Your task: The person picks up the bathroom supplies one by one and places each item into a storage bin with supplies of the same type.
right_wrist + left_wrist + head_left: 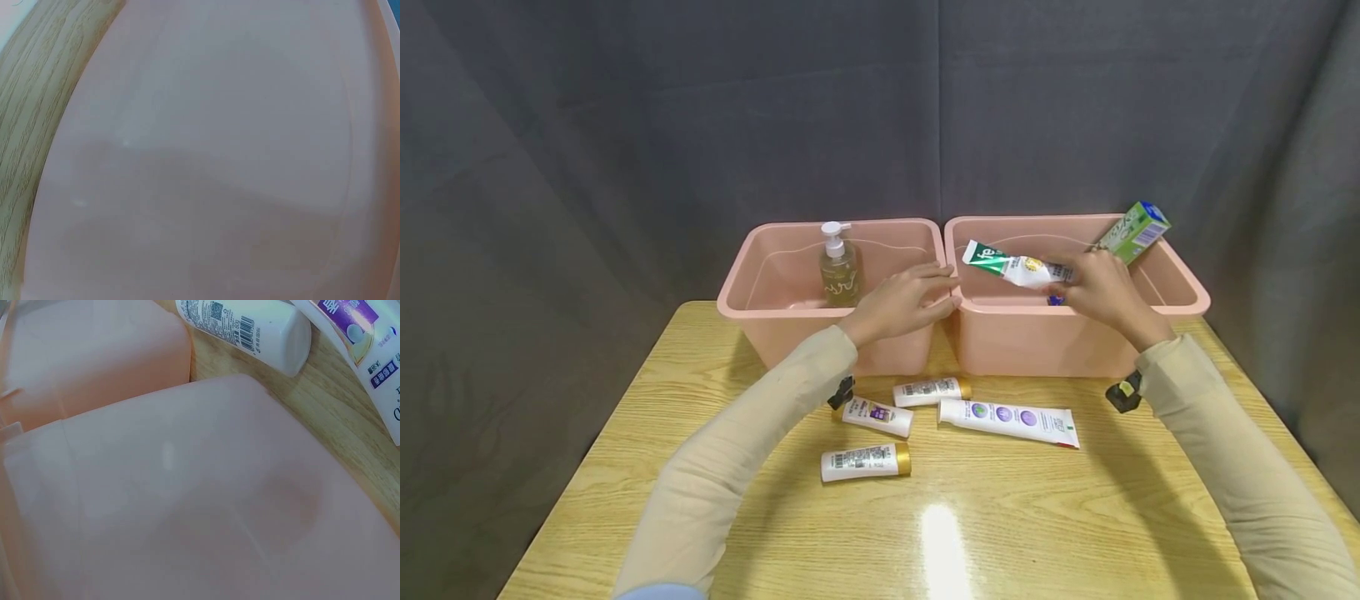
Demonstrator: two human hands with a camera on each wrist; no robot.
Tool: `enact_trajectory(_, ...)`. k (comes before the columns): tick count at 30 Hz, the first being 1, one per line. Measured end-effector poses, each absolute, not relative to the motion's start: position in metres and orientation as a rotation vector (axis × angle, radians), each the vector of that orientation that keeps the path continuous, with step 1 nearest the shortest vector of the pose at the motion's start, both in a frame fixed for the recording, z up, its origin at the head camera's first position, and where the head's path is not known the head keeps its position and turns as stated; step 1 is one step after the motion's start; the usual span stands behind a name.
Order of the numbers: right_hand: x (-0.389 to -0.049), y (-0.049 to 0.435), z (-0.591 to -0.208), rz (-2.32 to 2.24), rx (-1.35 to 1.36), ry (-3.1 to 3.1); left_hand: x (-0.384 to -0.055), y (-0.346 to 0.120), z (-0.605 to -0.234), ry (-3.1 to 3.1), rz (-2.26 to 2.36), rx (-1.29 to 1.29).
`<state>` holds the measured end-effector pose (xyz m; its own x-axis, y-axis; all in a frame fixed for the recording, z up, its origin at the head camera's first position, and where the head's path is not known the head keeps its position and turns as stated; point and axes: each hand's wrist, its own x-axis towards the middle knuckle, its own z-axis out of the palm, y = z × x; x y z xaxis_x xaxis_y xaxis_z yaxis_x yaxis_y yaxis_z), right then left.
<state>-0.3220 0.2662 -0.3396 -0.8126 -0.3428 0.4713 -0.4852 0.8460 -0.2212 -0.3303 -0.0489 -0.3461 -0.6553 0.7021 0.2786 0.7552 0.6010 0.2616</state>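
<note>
Right hand (1097, 287): fingers pinch green-white tube (1018, 267). Left hand (904, 302): fingers loosely extended at bin rims (1000, 309).

The sleeved left arm (730, 467) and right arm (1247, 458) reach forward, slanting inward toward each other. The left hand (904, 302) extends its fingers loosely, thumb apart from them; the right hand (1099, 287) pinches with bent fingers.
</note>
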Motion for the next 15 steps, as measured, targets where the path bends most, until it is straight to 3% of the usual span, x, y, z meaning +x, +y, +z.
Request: enact_trajectory(15, -0.3226, 0.2671, -0.339, 0.461, 0.581, -2.659, -0.3301, -0.0487, -0.3461, -2.688, -0.552, -1.219)
